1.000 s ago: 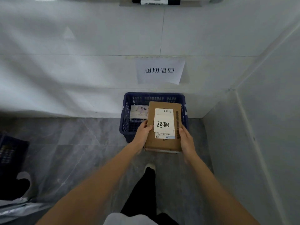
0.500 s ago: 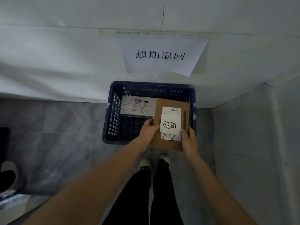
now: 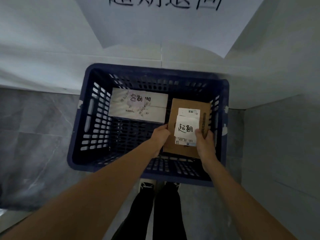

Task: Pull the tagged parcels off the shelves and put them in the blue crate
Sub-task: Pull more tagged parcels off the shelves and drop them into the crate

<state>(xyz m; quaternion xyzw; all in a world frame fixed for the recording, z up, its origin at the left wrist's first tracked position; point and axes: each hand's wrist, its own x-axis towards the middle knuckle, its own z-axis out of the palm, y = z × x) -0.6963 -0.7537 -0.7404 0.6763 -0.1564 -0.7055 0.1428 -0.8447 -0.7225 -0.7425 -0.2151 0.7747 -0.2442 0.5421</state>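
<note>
Head view: we look straight down into the blue crate (image 3: 78, 135), which sits on the grey floor against the white wall. We hold a brown cardboard parcel (image 3: 173, 118) inside the crate's right side, near its right wall, with both hands; whether it rests on the crate's bottom we cannot tell. Our left hand (image 3: 160, 135) grips the parcel's left edge, fingers curled under it. Our right hand (image 3: 205, 144) clamps the right near corner, thumb pressed on top beside the white handwritten tag (image 3: 186, 126). That tag overlaps a printed shipping label (image 3: 188, 111) on the parcel's top face. A white parcel (image 3: 138, 108) with its own handwritten tag lies at the crate's far left, just beside the brown one. A paper sign (image 3: 164, 19) with black characters hangs on the wall above. Our dark trousers (image 3: 155, 213) and shoes show below the crate.
</note>
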